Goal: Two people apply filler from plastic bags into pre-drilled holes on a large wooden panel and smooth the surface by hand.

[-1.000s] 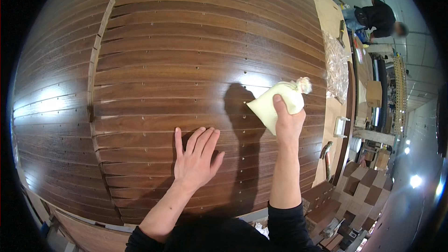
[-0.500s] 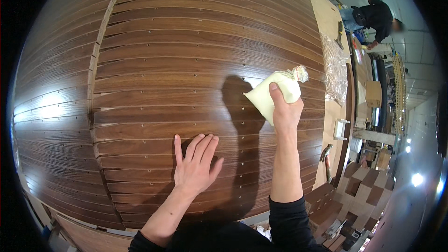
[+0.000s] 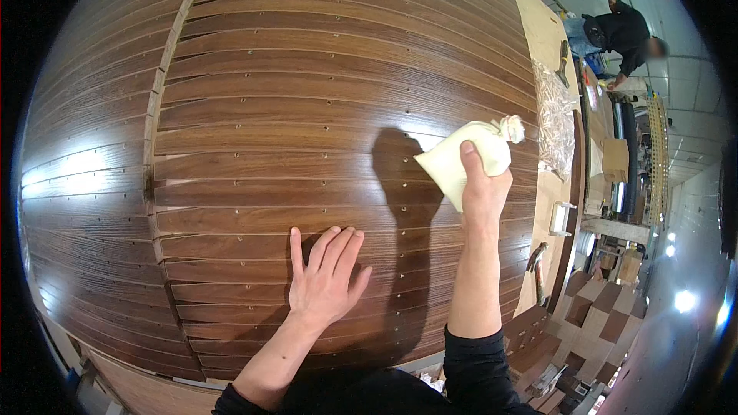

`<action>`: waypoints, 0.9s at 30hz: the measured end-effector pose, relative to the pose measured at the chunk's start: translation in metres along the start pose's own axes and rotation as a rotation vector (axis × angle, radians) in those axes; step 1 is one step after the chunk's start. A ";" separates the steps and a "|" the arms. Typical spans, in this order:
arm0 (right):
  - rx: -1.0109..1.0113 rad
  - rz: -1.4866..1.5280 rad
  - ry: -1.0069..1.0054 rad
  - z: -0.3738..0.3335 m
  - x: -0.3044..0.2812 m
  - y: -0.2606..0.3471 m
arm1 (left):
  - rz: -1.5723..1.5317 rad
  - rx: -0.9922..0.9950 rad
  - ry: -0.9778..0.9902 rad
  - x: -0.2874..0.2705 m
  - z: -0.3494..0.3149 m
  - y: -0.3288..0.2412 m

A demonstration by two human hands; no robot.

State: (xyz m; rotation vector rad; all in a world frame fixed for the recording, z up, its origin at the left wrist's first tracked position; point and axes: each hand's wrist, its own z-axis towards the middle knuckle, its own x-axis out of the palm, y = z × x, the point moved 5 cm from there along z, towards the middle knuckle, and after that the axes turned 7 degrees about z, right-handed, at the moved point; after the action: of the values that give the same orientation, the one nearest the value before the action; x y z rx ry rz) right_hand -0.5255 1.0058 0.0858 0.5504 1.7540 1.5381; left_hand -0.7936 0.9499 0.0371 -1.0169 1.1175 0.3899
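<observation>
My right hand (image 3: 486,190) is closed round a plump, pale-yellow squeeze bag (image 3: 470,146), thumb on top. The bag's gathered, knotted end points to the far right, and its pointed corner faces left, close to a small hole in the boards. Whether that tip touches the wood cannot be made out. Dark-brown wood boards (image 3: 269,138) lie in parallel strips with rows of small holes. My left hand (image 3: 324,280) rests on them with fingers spread, holding nothing.
On the light wooden strip at right lie a clear bag of small wooden pegs (image 3: 555,127), a hammer (image 3: 536,261), a dark-handled tool (image 3: 563,63) and a white bracket (image 3: 563,217). Beyond stand a cardboard box (image 3: 614,159) and stacked wood blocks (image 3: 596,307). Another person (image 3: 619,34) bends over a bench.
My right hand has shifted a little to the right with the squeeze bag, its tip moving the same way. My left hand stays on the boards. The view has shifted slightly.
</observation>
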 end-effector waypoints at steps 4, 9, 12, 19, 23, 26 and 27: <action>-0.012 0.012 -0.007 0.013 0.008 0.008 | 0.004 -0.007 0.000 0.000 -0.001 0.001; -0.010 0.023 0.030 0.024 0.019 0.005 | 0.011 -0.003 -0.008 0.000 -0.001 0.000; -0.012 0.036 0.047 0.025 0.024 0.004 | 0.011 -0.002 -0.012 0.000 -0.001 0.000; -0.021 0.008 0.060 0.028 0.033 -0.001 | 0.007 -0.004 -0.003 0.000 -0.001 0.001; -0.019 -0.072 0.069 0.028 0.034 -0.003 | 0.003 -0.008 -0.003 -0.001 -0.001 0.003; -0.030 -0.072 0.052 0.027 0.027 0.003 | -0.005 -0.003 -0.009 0.000 0.000 0.001; -0.043 -0.012 0.040 0.028 0.025 0.006 | -0.006 -0.002 -0.010 -0.001 0.001 0.001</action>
State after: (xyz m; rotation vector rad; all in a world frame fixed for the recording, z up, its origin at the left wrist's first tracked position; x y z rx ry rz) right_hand -0.5214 1.0439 0.0850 0.4903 1.7470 1.5842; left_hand -0.7940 0.9511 0.0376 -1.0189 1.1050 0.3908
